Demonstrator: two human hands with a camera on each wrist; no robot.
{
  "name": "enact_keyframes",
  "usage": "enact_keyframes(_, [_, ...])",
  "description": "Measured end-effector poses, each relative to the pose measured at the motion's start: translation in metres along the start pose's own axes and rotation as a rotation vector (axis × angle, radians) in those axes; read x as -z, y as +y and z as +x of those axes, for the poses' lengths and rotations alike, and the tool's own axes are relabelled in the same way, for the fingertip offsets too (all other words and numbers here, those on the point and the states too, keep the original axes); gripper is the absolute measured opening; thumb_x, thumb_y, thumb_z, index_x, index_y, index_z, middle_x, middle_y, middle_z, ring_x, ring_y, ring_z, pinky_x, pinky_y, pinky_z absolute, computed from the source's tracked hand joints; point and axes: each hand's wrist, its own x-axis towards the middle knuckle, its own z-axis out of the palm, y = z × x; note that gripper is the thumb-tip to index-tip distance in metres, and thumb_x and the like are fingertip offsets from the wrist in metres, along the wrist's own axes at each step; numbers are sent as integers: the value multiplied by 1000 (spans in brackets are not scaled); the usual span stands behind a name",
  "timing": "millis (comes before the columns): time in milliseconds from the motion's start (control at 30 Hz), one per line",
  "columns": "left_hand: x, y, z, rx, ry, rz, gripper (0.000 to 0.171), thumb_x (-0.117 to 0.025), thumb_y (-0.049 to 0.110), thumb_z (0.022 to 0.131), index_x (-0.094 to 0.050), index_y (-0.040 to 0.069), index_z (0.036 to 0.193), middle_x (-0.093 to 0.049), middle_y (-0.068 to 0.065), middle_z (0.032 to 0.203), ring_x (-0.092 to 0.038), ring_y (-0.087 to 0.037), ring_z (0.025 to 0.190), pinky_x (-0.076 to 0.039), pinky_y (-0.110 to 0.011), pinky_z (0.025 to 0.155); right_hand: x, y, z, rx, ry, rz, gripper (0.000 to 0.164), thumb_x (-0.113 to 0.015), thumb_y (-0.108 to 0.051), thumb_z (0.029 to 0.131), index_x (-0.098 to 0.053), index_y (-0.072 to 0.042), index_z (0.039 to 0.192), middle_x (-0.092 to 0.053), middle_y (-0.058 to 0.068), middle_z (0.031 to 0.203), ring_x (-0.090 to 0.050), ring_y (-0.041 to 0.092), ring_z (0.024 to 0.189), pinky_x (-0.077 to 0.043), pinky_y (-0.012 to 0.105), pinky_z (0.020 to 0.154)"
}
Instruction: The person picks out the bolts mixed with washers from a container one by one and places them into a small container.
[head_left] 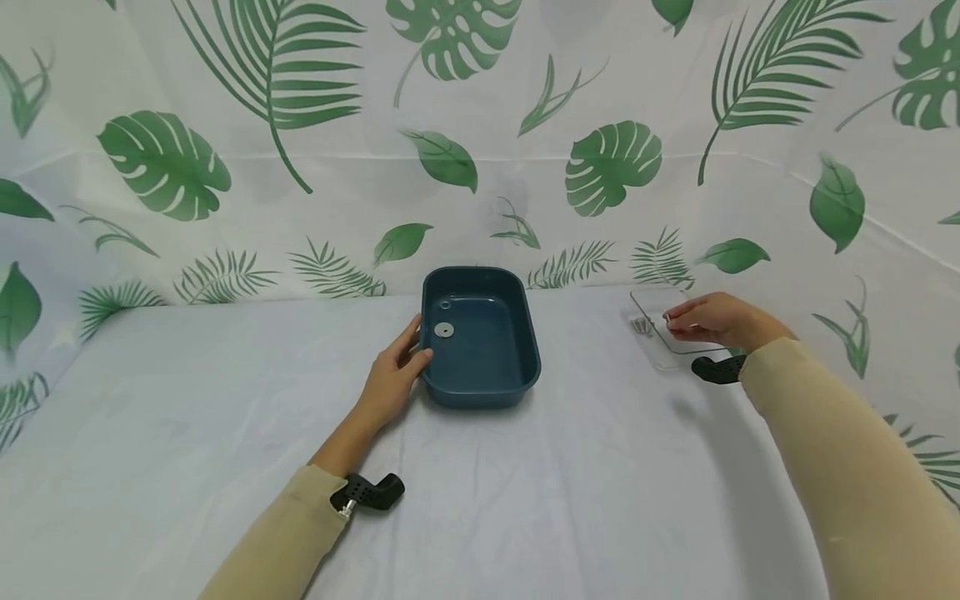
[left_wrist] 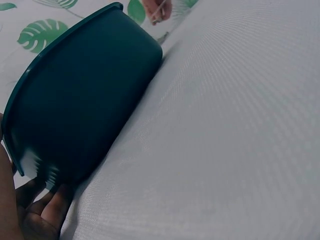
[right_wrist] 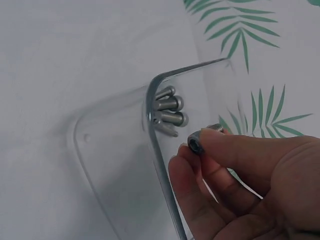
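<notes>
A dark blue rectangular basin [head_left: 486, 350] stands at the middle of the table. My left hand [head_left: 392, 377] holds it at its left side, with the thumb at the rim and fingers against the outer wall. Inside the basin, near its left wall, lies a round silver disc [head_left: 444, 330] with a small centre hole. At the right, my right hand [head_left: 712, 321] pinches a metal socket-head bolt [right_wrist: 196, 143] between thumb and fingertips. It is held above a clear plastic box [right_wrist: 167, 192], in which several similar bolts [right_wrist: 170, 104] lie together against one wall.
A white cloth [head_left: 480, 500] covers the table. Behind it rises a white backdrop with green leaves [head_left: 615, 167]. A small ring-shaped mark [head_left: 445, 305] shows inside the basin behind the disc; whether it is a separate piece I cannot tell.
</notes>
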Motion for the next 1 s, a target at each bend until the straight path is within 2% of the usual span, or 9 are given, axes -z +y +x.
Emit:
enact_keyframes(133, [-1, 4, -3, -1, -1, 1, 62, -52, 14, 105, -27, 10, 161, -40, -24, 158, -47, -39, 143, -42, -50, 117, -1, 4, 3, -7, 8, -65, 29, -62, -5, 99, -60, 6, 126, -69, -8, 92, -65, 8, 88, -59, 24, 87])
enact_keyframes(267, [-2, 5, -4, 3, -4, 2, 62, -52, 14, 105, -26, 10, 161, -40, -24, 159, -48, -38, 143, -42, -50, 117, -2, 6, 6, -36, 27, -90, 24, -63, -3, 98, -62, 6, 120, -69, -5, 91, -66, 10, 87, -60, 24, 83])
enact_keyframes(400, [-3, 3, -4, 3, -6, -4, 62, -53, 14, 105, -26, 9, 161, -40, -24, 159, -47, -38, 143, -42, -50, 116, -6, 7, 7, -56, 35, -120, 31, -63, -4, 98, -57, 10, 125, -67, -2, 93, -64, 13, 87, -59, 24, 81])
enact_keyframes(533, [-5, -13, 3, 0, 0, -23, 63, -53, 16, 105, -26, 13, 161, -38, -23, 160, -45, -38, 144, -41, -51, 117, -10, 6, 7, -72, 30, -153, 38, -62, -5, 98, -53, 13, 130, -66, -2, 92, -64, 14, 85, -59, 24, 80])
enact_keyframes(633, [-7, -28, 8, -8, 11, -27, 63, -54, 20, 105, -27, 19, 162, -40, -19, 160, -46, -35, 145, -41, -50, 117, -13, 4, 7, -81, 42, -159, 39, -61, -5, 98, -52, 14, 131, -66, -1, 90, -64, 14, 84, -59, 25, 80])
enact_keyframes(767, [-8, -34, 10, -22, 23, -15, 63, -55, 24, 104, -29, 25, 161, -43, -15, 160, -48, -33, 144, -43, -49, 116, -14, 3, 8, -98, 66, -157, 35, -62, -4, 98, -54, 12, 127, -66, 0, 89, -64, 15, 82, -59, 27, 80])
enact_keyframes(900, [-8, -31, 9, -9, 18, -21, 63, -54, 22, 105, -28, 23, 161, -41, -17, 160, -47, -34, 144, -42, -50, 117, -15, 3, 8, -107, 80, -154, 32, -63, -4, 97, -57, 11, 125, -66, -2, 86, -63, 14, 81, -59, 28, 81])
enact_keyframes(1000, [-6, -19, 5, 6, 6, -16, 63, -53, 18, 105, -27, 17, 162, -40, -20, 160, -46, -36, 145, -41, -50, 118, -16, 2, 8, -110, 82, -156, 33, -63, -4, 97, -56, 12, 126, -66, -2, 87, -63, 14, 81, -59, 29, 82])
